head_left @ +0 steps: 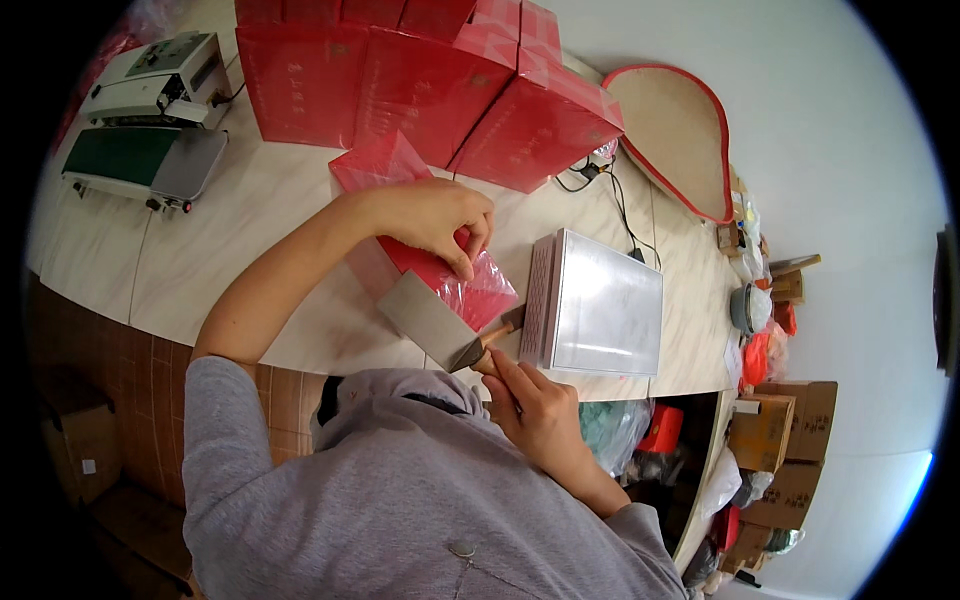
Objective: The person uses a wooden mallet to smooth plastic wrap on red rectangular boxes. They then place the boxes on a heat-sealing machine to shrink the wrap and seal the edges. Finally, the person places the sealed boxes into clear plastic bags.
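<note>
My left hand (445, 225) is closed, its fingertips pinching clear plastic film (487, 278) over a red box (380, 160) that lies at a slant on the table. My right hand (540, 408) is wrapped round the wooden handle of a trowel-like tool (496, 336) with dark metal fittings. A flat grey plate (428, 318) rests against the near end of the box; it looks like the tool's blade, though the join is partly hidden. Just right of the tool stands a silver metal box (605, 305) with a smooth top and perforated side.
Red boxes in film (400, 95) are stacked at the back. A bench machine with a green belt (130, 160) stands far left. A red-rimmed woven tray (675, 140) leans by the wall, near black cables (625, 205). Cartons (790, 440) are piled at right.
</note>
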Motion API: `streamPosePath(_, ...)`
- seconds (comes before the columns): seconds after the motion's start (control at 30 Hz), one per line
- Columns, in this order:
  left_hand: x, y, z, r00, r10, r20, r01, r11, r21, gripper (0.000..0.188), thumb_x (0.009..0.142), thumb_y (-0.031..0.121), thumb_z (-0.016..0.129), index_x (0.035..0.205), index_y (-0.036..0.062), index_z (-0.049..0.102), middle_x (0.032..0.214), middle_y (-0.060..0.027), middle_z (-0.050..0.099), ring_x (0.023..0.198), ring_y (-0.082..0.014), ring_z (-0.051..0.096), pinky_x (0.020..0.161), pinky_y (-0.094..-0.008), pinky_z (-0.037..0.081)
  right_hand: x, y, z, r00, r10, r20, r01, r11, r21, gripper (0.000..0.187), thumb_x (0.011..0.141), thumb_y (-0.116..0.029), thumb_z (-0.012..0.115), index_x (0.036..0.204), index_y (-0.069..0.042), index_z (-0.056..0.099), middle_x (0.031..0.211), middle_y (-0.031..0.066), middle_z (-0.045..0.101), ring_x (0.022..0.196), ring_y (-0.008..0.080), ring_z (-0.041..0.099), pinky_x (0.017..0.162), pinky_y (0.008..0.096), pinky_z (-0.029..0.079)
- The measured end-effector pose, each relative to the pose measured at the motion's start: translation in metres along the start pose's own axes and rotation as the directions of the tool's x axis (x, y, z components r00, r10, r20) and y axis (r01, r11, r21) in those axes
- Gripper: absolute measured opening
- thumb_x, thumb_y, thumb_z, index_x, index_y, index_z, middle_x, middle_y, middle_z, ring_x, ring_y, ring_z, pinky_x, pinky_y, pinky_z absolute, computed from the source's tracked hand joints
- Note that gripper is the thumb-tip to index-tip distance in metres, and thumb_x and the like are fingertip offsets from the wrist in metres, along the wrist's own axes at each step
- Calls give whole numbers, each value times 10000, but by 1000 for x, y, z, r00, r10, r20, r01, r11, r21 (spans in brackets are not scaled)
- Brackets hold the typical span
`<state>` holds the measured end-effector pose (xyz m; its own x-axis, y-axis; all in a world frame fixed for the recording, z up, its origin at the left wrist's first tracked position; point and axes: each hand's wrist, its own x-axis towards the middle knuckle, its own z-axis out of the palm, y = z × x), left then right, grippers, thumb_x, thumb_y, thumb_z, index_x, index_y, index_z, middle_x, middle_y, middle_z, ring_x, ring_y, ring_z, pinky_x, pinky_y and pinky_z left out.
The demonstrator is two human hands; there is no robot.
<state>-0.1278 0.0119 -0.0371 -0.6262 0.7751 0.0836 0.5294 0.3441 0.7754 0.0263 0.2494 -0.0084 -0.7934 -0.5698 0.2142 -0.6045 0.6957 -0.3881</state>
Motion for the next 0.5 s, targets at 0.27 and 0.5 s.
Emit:
streamPosePath(0.27,-7,-4,4,932,5,-362,21,998,67,142,783,144,692,774,26,613,875,-53,629,865,-221,596,803,-339,463,-9,1,3,998,55,-35,-56,998,-14,291,862,-170,662,1106,-13,631,650,80,570,454,226,561,414,344,438)
streamPosePath(0.5,-45,-9,-7,625,-116,-772,149,988,-28,117,910,99,582,895,-11,618,949,-70,632,933,-176,604,868,-279,446,-15,-1,1,992,118,-55,-122,989,-88,307,870,-158,646,1140,-16,606,647,80,570,450,230,558,401,344,422)
